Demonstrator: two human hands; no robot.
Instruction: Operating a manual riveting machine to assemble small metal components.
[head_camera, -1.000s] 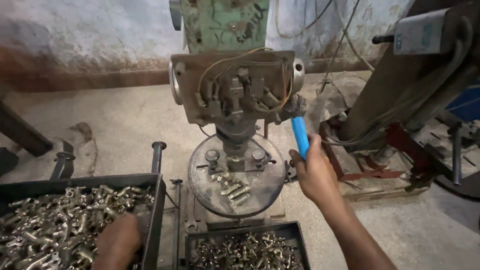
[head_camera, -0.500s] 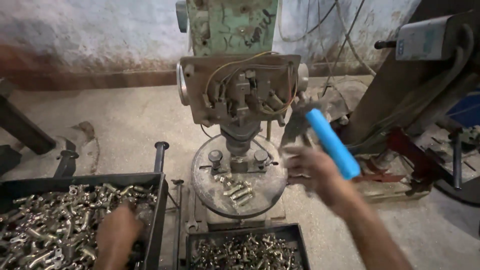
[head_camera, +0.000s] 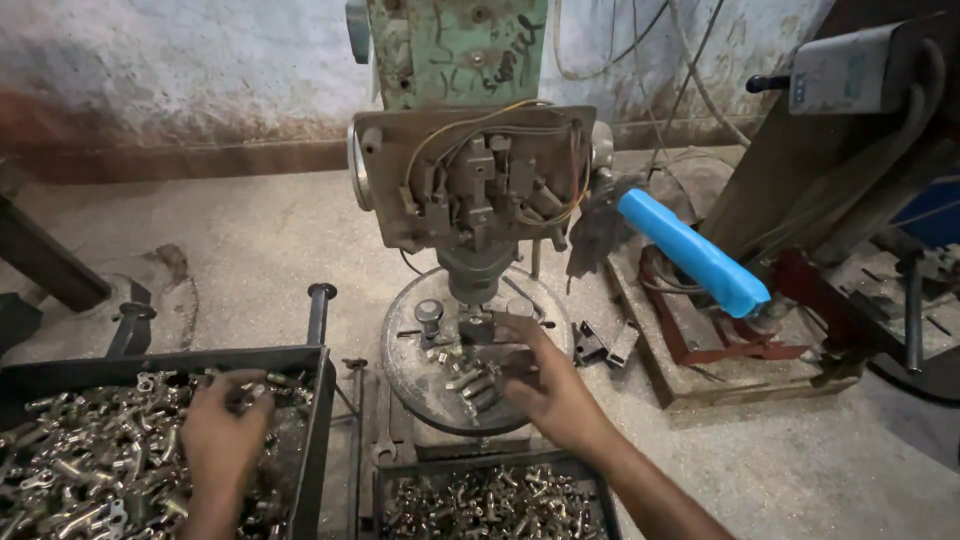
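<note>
- Head view: we look down on a green drill press (head_camera: 470, 150) standing on a gritty concrete floor (head_camera: 250, 250), with its round work table (head_camera: 420, 385) just below the spindle.
- Our right hand (head_camera: 545, 385) reaches over the near right part of that table, fingers loosely spread and narrow at the tips, touching or just above the small metal fittings (head_camera: 470, 380) lying there; we cannot tell whether a piece is actually pinched.
- Our left hand (head_camera: 222, 430) is down in the left tray (head_camera: 310, 400), fingers curled into the heap of loose fittings (head_camera: 70, 460); whether it has closed on one is hidden by the knuckles.
- A second, smaller near tray (head_camera: 385, 480) sits below the work table, also holding shiny metal parts.
- The blue-sleeved feed lever (head_camera: 695, 255) juts out to the right of the machine head, apart from both hands.
- A rusty red frame (head_camera: 700, 340) rests on the floor to the right, and a dark bar (head_camera: 45, 265) lies at far left.
- We judge the fittings to be small, rigid and dense for their size, probably slick with oil or swarf, with edges that could nick; a fingertip pinch across the body of a single piece looks the surest hold.
</note>
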